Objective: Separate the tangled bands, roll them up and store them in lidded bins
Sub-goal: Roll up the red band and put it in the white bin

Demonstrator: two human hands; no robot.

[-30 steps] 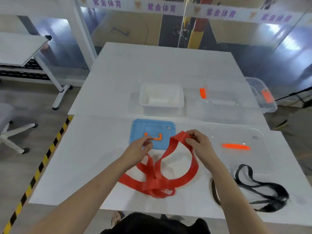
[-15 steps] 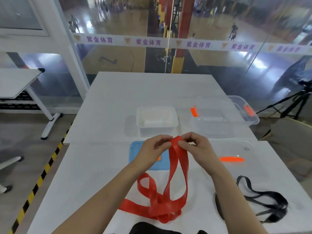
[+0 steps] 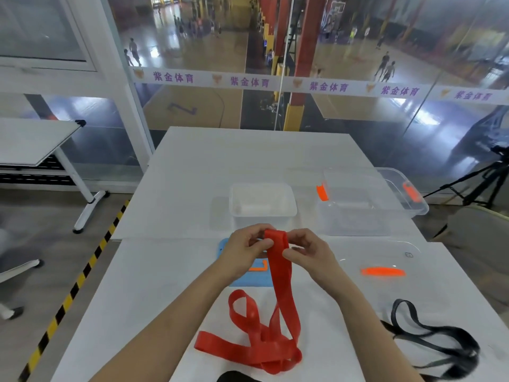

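A wide red band (image 3: 281, 279) hangs from both my hands above the table; its lower part lies in loose twisted loops near the front edge. My left hand (image 3: 243, 250) and my right hand (image 3: 308, 250) pinch its folded top end side by side. A black band (image 3: 438, 343) lies in a heap at the front right. A white bin (image 3: 263, 201) and a clear bin (image 3: 366, 199) with orange clips stand open behind my hands. A blue lid (image 3: 228, 271) lies partly hidden under my hands. A clear lid (image 3: 385, 260) with an orange handle lies to the right.
Two white tables (image 3: 248, 158) are pushed together, with a seam just behind my hands. Yellow-black tape (image 3: 74, 288) marks the floor on the left. A folding table (image 3: 35, 142) stands at the left, a tripod (image 3: 479, 183) at the right, and a glass wall behind.
My hands have risen and come together at the top of the red band, folding its end over. The band now hangs straighter. The camera has tilted up.
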